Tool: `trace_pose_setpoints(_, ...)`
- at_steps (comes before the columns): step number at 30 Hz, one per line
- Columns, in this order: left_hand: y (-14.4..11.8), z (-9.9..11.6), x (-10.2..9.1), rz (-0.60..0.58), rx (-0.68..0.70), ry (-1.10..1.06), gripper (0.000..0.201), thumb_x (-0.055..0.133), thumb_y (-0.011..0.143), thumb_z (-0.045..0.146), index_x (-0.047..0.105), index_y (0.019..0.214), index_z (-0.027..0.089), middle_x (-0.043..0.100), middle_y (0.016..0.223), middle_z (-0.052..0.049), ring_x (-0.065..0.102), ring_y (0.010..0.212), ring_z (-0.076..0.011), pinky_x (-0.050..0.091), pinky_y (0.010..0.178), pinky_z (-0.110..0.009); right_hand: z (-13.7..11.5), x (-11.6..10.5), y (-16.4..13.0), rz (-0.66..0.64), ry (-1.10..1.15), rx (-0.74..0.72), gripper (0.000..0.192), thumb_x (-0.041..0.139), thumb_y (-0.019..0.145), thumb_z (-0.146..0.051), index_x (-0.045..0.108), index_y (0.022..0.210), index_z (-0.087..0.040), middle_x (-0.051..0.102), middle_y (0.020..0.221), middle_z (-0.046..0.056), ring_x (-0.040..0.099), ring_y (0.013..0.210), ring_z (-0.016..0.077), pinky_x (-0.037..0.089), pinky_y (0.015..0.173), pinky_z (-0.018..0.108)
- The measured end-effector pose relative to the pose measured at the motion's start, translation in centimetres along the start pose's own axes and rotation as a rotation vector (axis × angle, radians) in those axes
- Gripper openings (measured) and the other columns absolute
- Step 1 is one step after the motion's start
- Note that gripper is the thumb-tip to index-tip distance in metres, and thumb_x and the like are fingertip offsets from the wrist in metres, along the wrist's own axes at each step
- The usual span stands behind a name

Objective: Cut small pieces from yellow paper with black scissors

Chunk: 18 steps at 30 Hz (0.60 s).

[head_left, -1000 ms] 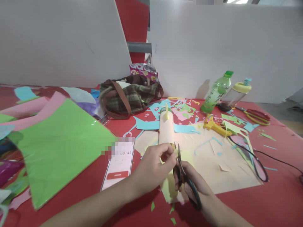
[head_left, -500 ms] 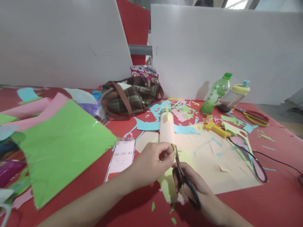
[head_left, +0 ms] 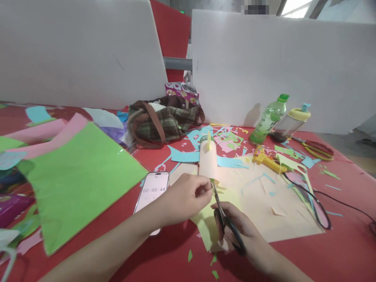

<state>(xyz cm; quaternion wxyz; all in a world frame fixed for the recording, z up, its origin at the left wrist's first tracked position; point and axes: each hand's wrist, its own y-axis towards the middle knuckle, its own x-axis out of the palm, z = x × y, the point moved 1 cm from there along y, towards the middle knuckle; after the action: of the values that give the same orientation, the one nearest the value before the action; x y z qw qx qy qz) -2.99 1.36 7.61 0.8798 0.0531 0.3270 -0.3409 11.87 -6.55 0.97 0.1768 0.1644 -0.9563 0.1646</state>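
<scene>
Low in the middle of the frame, the left hand [head_left: 183,197] has its fingers pinched closed on a small green paper scrap [head_left: 212,181], held just above the counter [head_left: 337,250]. Directly below and right of it, the right hand [head_left: 239,229] grips the black-handled scissors [head_left: 225,219], fingers curled through the loops, the blades pointing up the frame with their tips at the scrap. Under both hands lies a pale yellow sheet [head_left: 205,225], overlapping a large peach sheet [head_left: 273,199] that spreads toward the right. A peach paper tube [head_left: 207,160] stands just above the hands. Left of the left hand, a phone [head_left: 152,192] lies face up showing a timer. A big green sheet [head_left: 79,176] fills the left centre. Higher up, a plaid bag [head_left: 164,123] sits at centre; a green bottle [head_left: 268,117], a yellow-lidded bottle [head_left: 290,121], a yellow glue gun [head_left: 266,158] and red-handled scissors [head_left: 315,149] lie toward the right.
</scene>
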Motion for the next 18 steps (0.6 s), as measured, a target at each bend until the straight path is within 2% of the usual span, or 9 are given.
trace_pose_setpoints(9, -0.07, -0.12, -0.32, -0.010, -0.011, 0.001, 0.018, 0.039, 0.073, 0.024, 0.044, 0.057, 0.017, 0.041, 0.048, 0.005, 0.039, 0.046, -0.0069, 0.027, 0.044, -0.017, 0.04, -0.15, 0.31, 0.067, -0.057, -0.016, 0.040, 0.063, 0.063, -0.042, 0.050, 0.095, -0.021, 0.043, 0.059, -0.006, 0.038, 0.041, 0.0048, 0.033, 0.041, 0.019)
trace_pose_setpoints(15, -0.18, 0.18, -0.26, -0.033, -0.007, -0.027, 0.018, 0.039, 0.073, 0.024, 0.045, 0.059, 0.016, 0.042, 0.050, 0.005, 0.041, 0.047, -0.0074, 0.027, 0.044, -0.017, 0.24, -0.68, 0.58, 0.136, -0.146, -0.088, 0.038, 0.064, 0.063, -0.040, 0.053, 0.092, -0.018, 0.046, 0.059, -0.004, 0.044, 0.045, 0.0071, 0.034, 0.042, 0.019)
trace_pose_setpoints(18, -0.22, 0.23, -0.15, -0.052, 0.009, -0.009, 0.019, 0.039, 0.074, 0.026, 0.045, 0.059, 0.016, 0.042, 0.051, 0.005, 0.039, 0.047, -0.0070, 0.027, 0.044, -0.017, 0.26, -0.86, 0.64, 0.122, -0.113, -0.112, 0.036, 0.062, 0.065, -0.041, 0.052, 0.092, -0.018, 0.046, 0.060, -0.004, 0.045, 0.046, 0.0082, 0.032, 0.041, 0.019)
